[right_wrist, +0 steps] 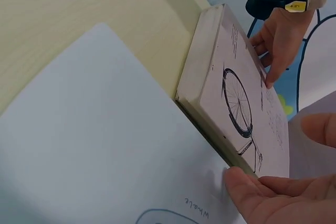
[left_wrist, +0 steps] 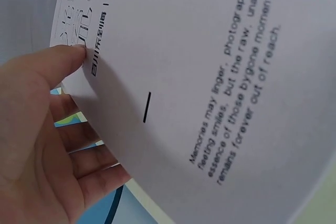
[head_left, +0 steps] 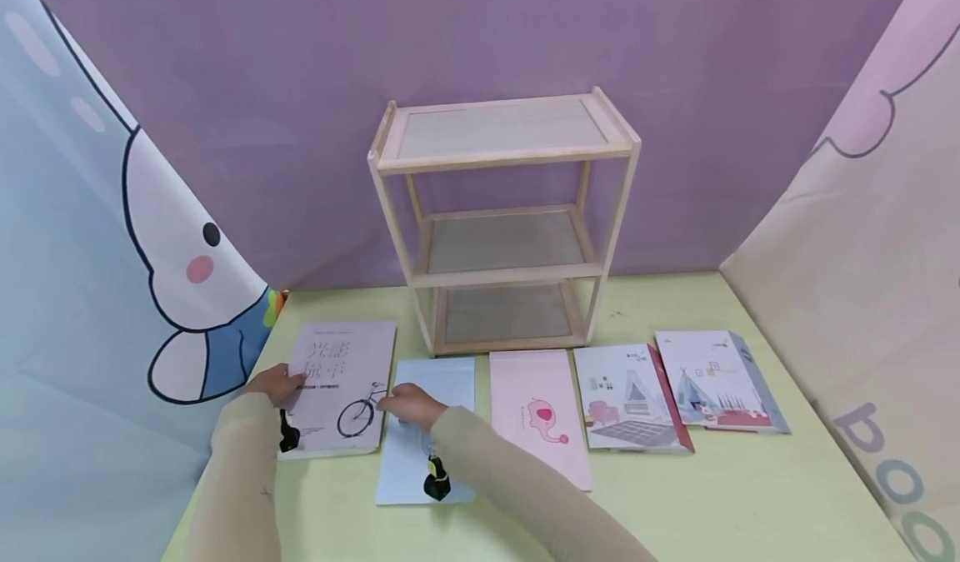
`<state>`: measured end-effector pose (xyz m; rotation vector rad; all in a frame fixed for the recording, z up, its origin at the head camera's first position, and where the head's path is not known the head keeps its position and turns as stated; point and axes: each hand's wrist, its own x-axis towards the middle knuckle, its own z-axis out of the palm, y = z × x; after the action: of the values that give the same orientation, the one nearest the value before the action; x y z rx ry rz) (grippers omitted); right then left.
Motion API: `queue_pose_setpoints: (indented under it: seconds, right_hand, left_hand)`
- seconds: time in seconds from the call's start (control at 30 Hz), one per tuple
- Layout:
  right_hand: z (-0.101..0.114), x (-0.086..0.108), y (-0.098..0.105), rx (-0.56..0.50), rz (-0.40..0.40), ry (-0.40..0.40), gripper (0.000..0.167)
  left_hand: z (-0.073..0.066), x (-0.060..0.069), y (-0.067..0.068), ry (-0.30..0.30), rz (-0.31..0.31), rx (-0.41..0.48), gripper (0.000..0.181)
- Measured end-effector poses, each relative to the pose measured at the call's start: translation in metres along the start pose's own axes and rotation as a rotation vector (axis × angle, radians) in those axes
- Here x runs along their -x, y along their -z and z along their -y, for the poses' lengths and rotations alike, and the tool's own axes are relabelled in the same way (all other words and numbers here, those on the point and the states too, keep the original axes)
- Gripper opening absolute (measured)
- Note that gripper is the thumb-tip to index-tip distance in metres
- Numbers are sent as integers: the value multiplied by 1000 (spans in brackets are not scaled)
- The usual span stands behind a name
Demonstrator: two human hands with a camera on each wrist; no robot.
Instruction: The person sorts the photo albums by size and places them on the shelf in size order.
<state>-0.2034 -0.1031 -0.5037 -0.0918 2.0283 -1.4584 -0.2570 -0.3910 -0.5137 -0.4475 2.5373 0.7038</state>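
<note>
A white book (head_left: pixel 337 391) with a bicycle drawing lies at the left of the table. My left hand (head_left: pixel 276 383) grips its left edge; in the left wrist view the thumb (left_wrist: pixel 68 61) presses on the cover, with the other fingers beneath. At the book's right edge is my right hand (head_left: pixel 411 403), above a light blue book (head_left: pixel 405 474). The right wrist view shows its fingertips (right_wrist: pixel 239 176) touching the white book's side, the thumb (right_wrist: pixel 320 128) held apart from them. That view also shows the book's thick page block (right_wrist: pixel 203 51).
A pink elephant book (head_left: pixel 528 383) and two books with tent pictures, one nearer (head_left: pixel 626 391) and one farther right (head_left: pixel 716 378), lie in a row. Behind them stands a three-tier wooden shelf (head_left: pixel 506 277). Printed cloths surround the pale green table (head_left: pixel 757 495).
</note>
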Motion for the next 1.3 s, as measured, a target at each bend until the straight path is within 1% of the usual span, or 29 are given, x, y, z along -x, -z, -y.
queue_pose_setpoints:
  seconds: [0.13,0.23,0.37,0.43,0.57,0.7,0.77,0.87,0.93,1.0,1.1,1.3]
  right_hand:
    - [1,-1,-2,-16,-7,-18,48]
    - [3,-3,-2,-52,-19,-19,41]
    - [6,-7,-3,-87,-26,4,29]
    - [6,-9,-5,-96,-32,15,27]
    - [6,-13,-9,-123,-49,19,27]
    - [5,-17,-12,-159,-54,8,32]
    - [3,-18,-13,-184,-53,3,23]
    - [1,-20,-14,-215,-54,-15,26]
    - [1,-20,-15,-221,-46,-18,28]
    - [2,-20,-16,-222,-39,-26,40]
    - [1,-18,-17,-230,-31,-21,40]
    - [1,-19,-22,-272,6,-12,32]
  left_hand:
    - [3,-4,1,11,8,13,59]
    - [4,-8,2,14,11,21,59]
    - [5,-13,5,23,10,27,60]
    - [5,-15,7,23,12,21,61]
    - [4,-14,8,32,18,32,60]
    - [1,-8,7,38,17,45,60]
    - [-2,-6,6,35,18,61,59]
    - [-5,-5,5,31,18,82,57]
    - [-5,-6,4,33,15,87,55]
    - [-5,-7,3,37,8,76,55]
    - [-3,-8,1,48,1,71,56]
    - [-3,-7,-2,66,-5,62,63]
